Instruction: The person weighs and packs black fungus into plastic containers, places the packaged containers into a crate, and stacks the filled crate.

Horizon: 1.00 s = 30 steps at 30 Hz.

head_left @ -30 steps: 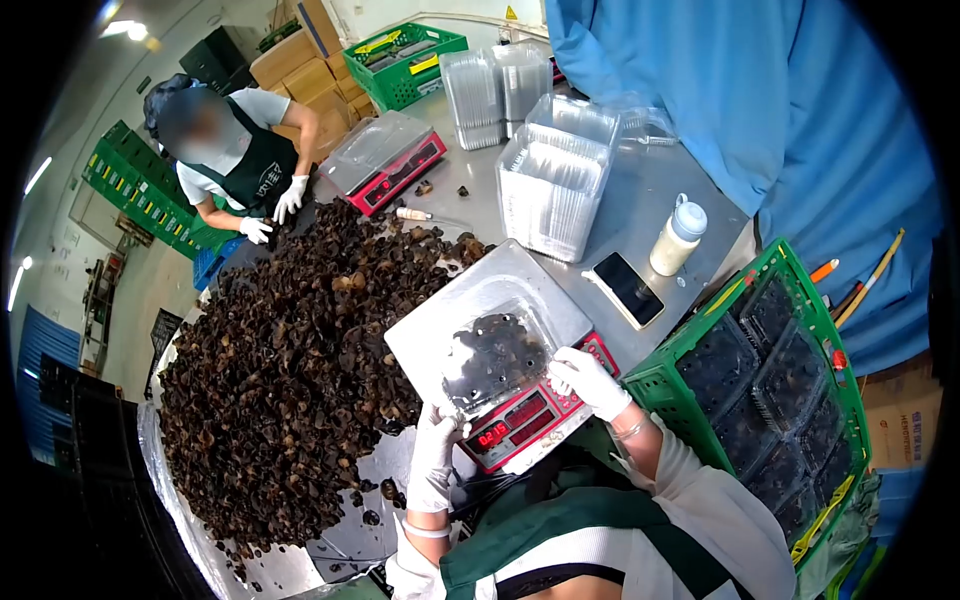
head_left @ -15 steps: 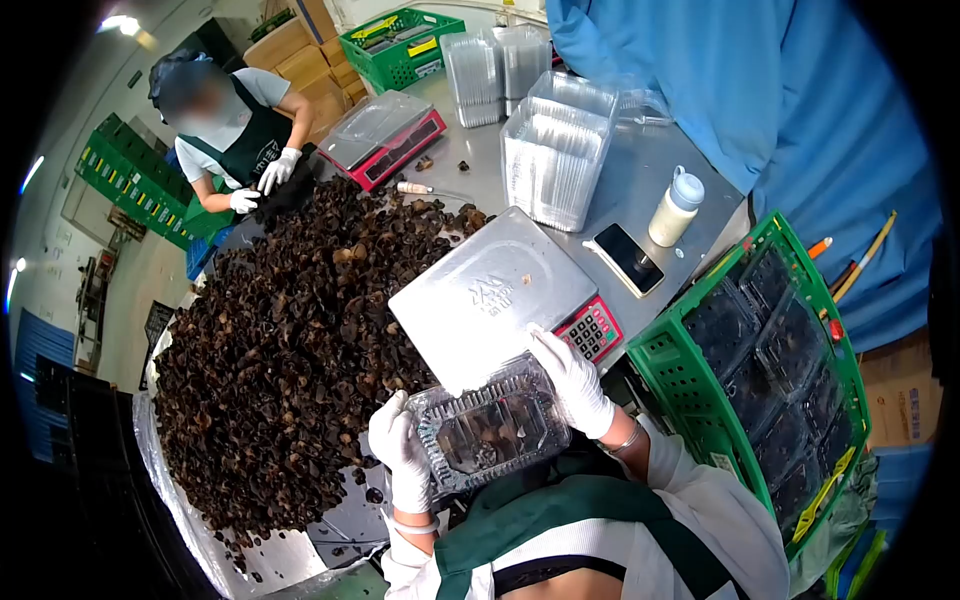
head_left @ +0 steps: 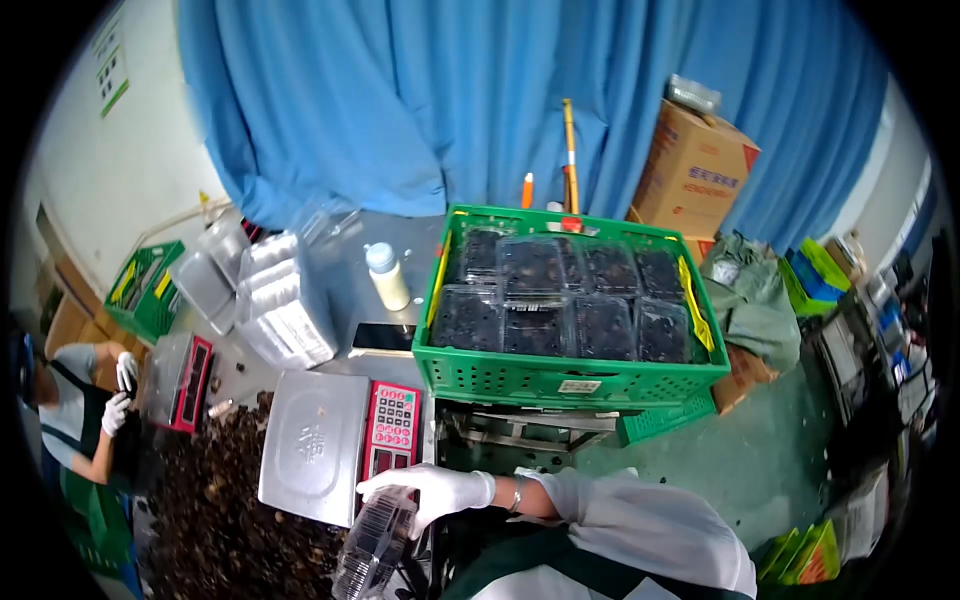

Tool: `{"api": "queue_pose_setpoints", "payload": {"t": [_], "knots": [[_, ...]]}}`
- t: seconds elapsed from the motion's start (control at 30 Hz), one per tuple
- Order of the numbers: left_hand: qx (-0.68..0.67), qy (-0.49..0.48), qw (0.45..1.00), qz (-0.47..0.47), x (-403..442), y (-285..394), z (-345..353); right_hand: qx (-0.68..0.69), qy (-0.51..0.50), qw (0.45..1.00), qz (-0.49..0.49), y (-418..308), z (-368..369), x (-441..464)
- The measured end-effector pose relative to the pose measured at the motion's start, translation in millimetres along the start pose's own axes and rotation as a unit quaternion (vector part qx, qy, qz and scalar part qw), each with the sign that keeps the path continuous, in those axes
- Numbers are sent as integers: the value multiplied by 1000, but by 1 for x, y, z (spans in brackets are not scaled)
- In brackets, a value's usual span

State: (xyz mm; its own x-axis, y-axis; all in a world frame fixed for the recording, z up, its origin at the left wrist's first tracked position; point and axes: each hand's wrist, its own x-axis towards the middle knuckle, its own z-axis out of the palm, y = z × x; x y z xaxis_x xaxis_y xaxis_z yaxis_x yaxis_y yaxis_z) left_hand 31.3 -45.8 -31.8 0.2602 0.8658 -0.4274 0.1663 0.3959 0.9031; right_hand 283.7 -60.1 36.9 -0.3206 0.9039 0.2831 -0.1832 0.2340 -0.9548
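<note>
My right hand point(head_left: 435, 494), in a white glove, grips a clear plastic clamshell box point(head_left: 375, 540) by its edge. The box is tilted, low in the view, with dark contents showing through its ribbed plastic. Just beyond it lies a digital scale point(head_left: 312, 440) with a bare metal plate and a red keypad. To the left spreads a big heap of dark, dried-looking wood ear mushrooms point(head_left: 225, 500). My left hand is out of the picture.
A green crate point(head_left: 570, 370) holds several packed clear boxes. Behind the scale are stacked empty boxes point(head_left: 280, 310), a phone point(head_left: 383, 338) and a bottle point(head_left: 387, 277). At left, a gloved co-worker point(head_left: 85, 420) stands by a second scale point(head_left: 180, 385).
My view has swung right toward the green crate. The clamshell box, earlier held in both hands, now shows in my right hand only, tilted; my left hand has left the view.
</note>
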Motion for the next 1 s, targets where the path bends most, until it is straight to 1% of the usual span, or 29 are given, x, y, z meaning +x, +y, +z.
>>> {"api": "queue_pose_setpoints", "payload": {"t": [0.03, 0.1, 0.13, 0.17, 0.2, 0.23, 0.27, 0.3, 0.33, 0.37, 0.4, 0.43, 0.47, 0.5, 0.53, 0.57, 0.6, 0.63, 0.67, 0.7, 0.73, 0.77, 0.8, 0.87, 0.9, 0.93, 0.97, 1.0], "knots": [[15, -28, 999, -16, 1, -3, 4, 86, 16, 996, 16, 1, -2, -10], [46, -82, 994, -48, 2, -10, 11, 158, 30, 987, -26, 0, 5, -27], [62, -112, 990, -61, 2, -13, 15, 120, 95, 988, -15, 11, 16, -35], [77, -147, 984, -64, 4, -13, 20, 160, 142, 972, 96, 13, 18, -44], [87, -184, 978, -57, 1, -7, 28, 154, 164, 970, 95, 1, 15, -46], [70, -225, 972, -12, -5, 2, 36, 148, 186, 967, 94, -10, 11, -48], [34, -276, 959, 54, -21, 27, 51, 78, 304, 949, 21, -18, 3, -45], [-21, -298, 949, 103, -36, 50, 63, -40, 305, 951, -12, -65, -16, -48], [-77, -280, 950, 113, -46, 54, 62, -156, 315, 935, -43, -113, -33, -51], [-76, -260, 956, 113, -48, 50, 53, -197, 449, 871, -14, -115, -47, -65], [-81, -228, 963, 116, -45, 46, 42, -157, 493, 853, -67, -134, -73, -67], [-105, -196, 970, 103, -37, 30, 27, -188, 549, 812, -63, -128, -105, -90], [-134, -164, 973, 91, -35, 14, 12, -205, 563, 797, -78, -145, -129, -99], [-131, -113, 982, 77, -42, 12, 1, -154, 538, 818, -132, -155, -157, -112], [-136, -76, 985, 70, -48, 3, -13, -117, 527, 827, -158, -156, -191, -134], [-160, -33, 985, 63, -56, -6, -24, -9, 526, 835, -161, -149, -239, -164], [-181, 1, 982, 54, -64, -15, -32, -71, 541, 826, -145, -144, -273, -190], [-193, 42, 979, 54, -69, -26, -38, -161, 578, 796, -83, -136, -308, -219], [-207, 63, 974, 61, -72, -41, -45, -257, 617, 744, -21, -121, -343, -239], [-210, 36, 977, 26, -50, -94, -62, -380, 552, 740, 62, -102, -379, -265], [-210, 8, 978, -8, -28, -146, -79, -432, 592, 644, 220, -91, -379, -264], [-212, 77, 974, 3, -49, -123, -75, -533, 592, 539, 273, -92, -358, -241], [-223, 121, 967, 16, -64, -101, -69, -622, 580, 421, 315, -101, -322, -207], [-241, 163, 957, 22, -73, -87, -62, -694, 529, 484, 61, -88, -340, -163], [-246, 175, 953, 25, -74, -84, -59, -717, 472, 513, 16, -96, -323, -117], [-250, 186, 950, 27, -77, -81, -56, -702, 469, 535, -22, -112, -269, -56], [-253, 194, 947, 31, -78, -78, -53, -680, 429, 590, -77, -121, -232, -6], [-253, 200, 946, 35, -78, -76, -51, -661, 413, 619, -99, -121, -195, 41]]}}
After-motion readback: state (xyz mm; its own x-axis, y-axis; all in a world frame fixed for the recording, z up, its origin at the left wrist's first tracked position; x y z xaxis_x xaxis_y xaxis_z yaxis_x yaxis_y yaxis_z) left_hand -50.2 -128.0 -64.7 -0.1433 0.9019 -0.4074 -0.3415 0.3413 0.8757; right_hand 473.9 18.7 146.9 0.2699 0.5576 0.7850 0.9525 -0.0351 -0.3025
